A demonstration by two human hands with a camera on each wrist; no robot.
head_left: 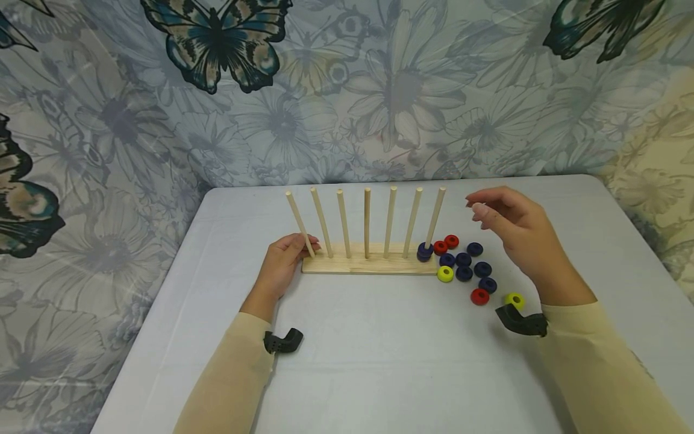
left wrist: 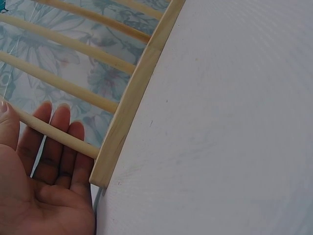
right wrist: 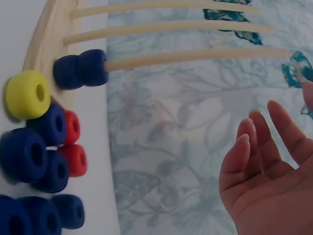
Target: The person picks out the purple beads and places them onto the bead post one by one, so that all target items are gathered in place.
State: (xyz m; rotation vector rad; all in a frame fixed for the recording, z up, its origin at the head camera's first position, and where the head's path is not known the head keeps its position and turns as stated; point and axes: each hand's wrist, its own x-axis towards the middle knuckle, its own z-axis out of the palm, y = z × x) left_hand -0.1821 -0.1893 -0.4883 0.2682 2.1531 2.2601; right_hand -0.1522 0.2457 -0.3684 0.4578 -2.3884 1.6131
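A wooden base (head_left: 368, 265) carries a row of upright pegs. At its left end my left hand (head_left: 282, 262) holds the leftmost peg (head_left: 299, 223); in the left wrist view the thumb lies at the near side of this peg (left wrist: 58, 134) and the fingers (left wrist: 61, 117) are behind it. Two blue beads (right wrist: 80, 68) are stacked at the bottom of the rightmost peg (head_left: 435, 217). To the right of that peg, above the loose beads, my right hand (head_left: 515, 235) is raised with its fingers loosely bent and nothing in them.
Several loose blue beads (head_left: 463, 259), red beads (head_left: 479, 296) and yellow beads (head_left: 445, 273) lie on the white table (head_left: 379, 361), right of the base. One yellow bead (head_left: 515, 300) is beside the right wrist. A patterned cloth (head_left: 325, 120) hangs behind the table's far edge.
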